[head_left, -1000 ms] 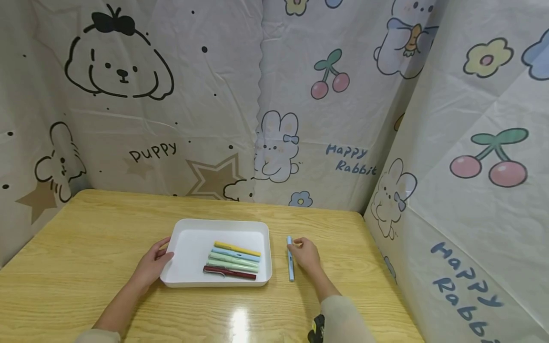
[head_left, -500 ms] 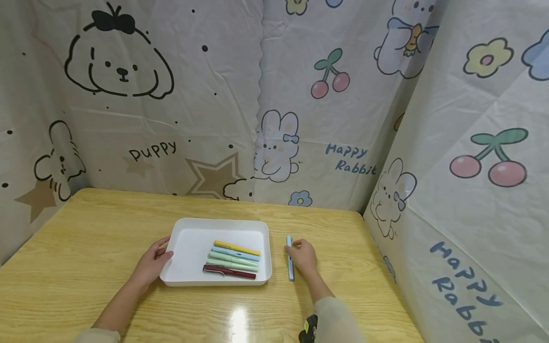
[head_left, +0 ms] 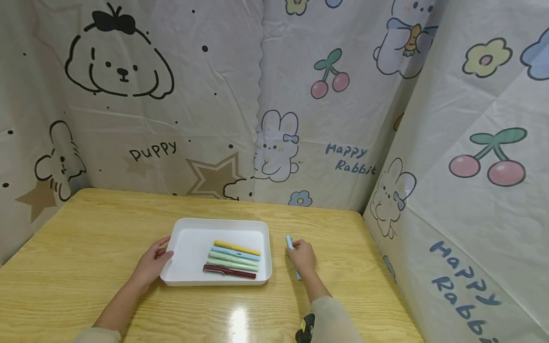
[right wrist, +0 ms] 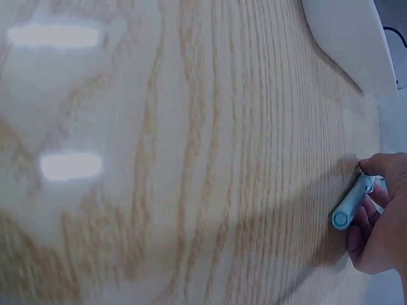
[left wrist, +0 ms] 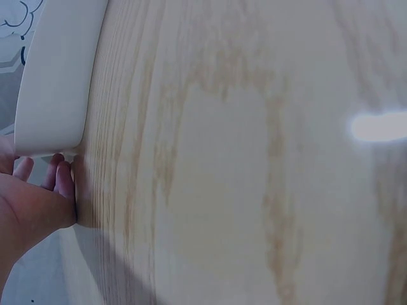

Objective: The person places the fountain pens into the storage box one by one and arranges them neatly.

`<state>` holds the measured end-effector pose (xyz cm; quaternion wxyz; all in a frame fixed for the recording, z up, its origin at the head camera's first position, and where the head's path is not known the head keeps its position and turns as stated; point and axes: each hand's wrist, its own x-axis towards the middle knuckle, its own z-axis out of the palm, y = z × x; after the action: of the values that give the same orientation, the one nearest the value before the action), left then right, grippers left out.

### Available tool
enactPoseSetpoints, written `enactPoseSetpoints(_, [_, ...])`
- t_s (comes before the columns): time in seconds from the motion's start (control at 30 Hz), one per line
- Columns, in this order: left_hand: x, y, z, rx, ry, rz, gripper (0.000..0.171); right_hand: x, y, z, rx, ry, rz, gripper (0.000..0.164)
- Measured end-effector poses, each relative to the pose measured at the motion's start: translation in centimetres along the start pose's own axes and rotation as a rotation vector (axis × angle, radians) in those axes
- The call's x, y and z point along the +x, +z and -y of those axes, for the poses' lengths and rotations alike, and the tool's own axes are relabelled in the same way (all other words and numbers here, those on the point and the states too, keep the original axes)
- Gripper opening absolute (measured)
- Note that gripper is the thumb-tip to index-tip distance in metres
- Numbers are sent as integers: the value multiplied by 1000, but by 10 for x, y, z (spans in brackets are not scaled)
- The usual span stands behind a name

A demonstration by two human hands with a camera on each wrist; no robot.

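My left hand [head_left: 151, 263] holds the white tray [head_left: 186, 255] by its left end, thumb at the rim; in the left wrist view the fingers curl at the lower edge of the tray wall [left wrist: 60, 82]. Right of the tray, my right hand [head_left: 303, 257] pinches a light blue pen [head_left: 289, 241] between thumb and fingers. In the right wrist view one end of this pen [right wrist: 348, 208] points toward the camera, close over the table; the hand covers its middle.
Side by side in the tray lie several pens: a yellow pen [head_left: 237, 247], a light blue pen [head_left: 236, 254], light green pens [head_left: 233, 260] and a dark red pen [head_left: 233, 272] with a metal clip. A printed curtain [head_left: 214, 95] encloses the wooden table [head_left: 107, 214] behind and at the sides.
The right hand has shifted slightly left and taken hold of the light blue pen, whose near end has swung right, tilting it. The left hand and tray have stayed put.
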<state>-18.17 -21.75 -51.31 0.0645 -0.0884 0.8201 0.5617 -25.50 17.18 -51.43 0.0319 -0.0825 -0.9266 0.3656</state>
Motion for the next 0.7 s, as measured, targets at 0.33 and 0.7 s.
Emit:
enactPoseSetpoints(0.33, [0,0,-1,0,1,-4,58,2,-5,-1,12,-12,21,26])
enactPoseSetpoints(0.7, [0,0,-1,6,1,-7,58,8,-11,1,-34,-62,39,26])
